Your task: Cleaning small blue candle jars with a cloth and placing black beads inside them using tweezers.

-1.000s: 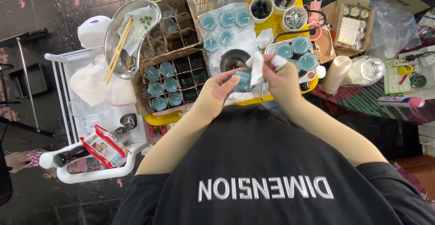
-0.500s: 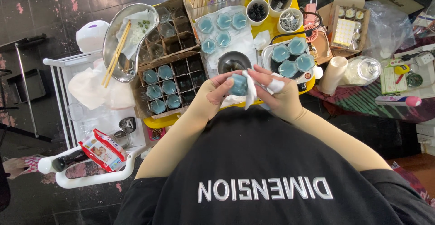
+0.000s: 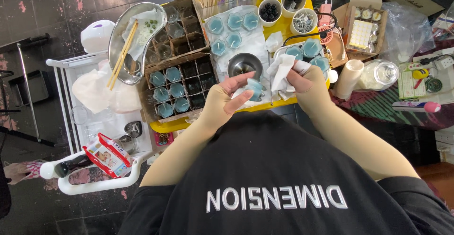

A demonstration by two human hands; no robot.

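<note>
My left hand (image 3: 223,103) grips a small glass cup filled with pale blue wax (image 3: 255,87), just in front of my chest. My right hand (image 3: 308,82) clutches a crumpled white tissue (image 3: 281,74) beside that cup. Both hands hover over the near edge of a yellow tray (image 3: 283,25). A small metal bowl (image 3: 245,65) sits right behind the cup. Several more blue-filled cups (image 3: 233,23) rest on white paper further back, and others (image 3: 308,50) lie in a white dish by my right hand.
A cardboard divider box (image 3: 176,84) with several blue-filled cups stands to the left, with a metal kidney dish and chopsticks (image 3: 127,41) beyond it. A white trolley (image 3: 94,121) holds cloths and a red packet. Small bowls, a paper roll (image 3: 349,78) and a glass jar (image 3: 381,74) lie to the right.
The tissue has come off the cup and moved right with my right hand. My left hand keeps hold of the cup, now bare and lower over the tray's near edge.
</note>
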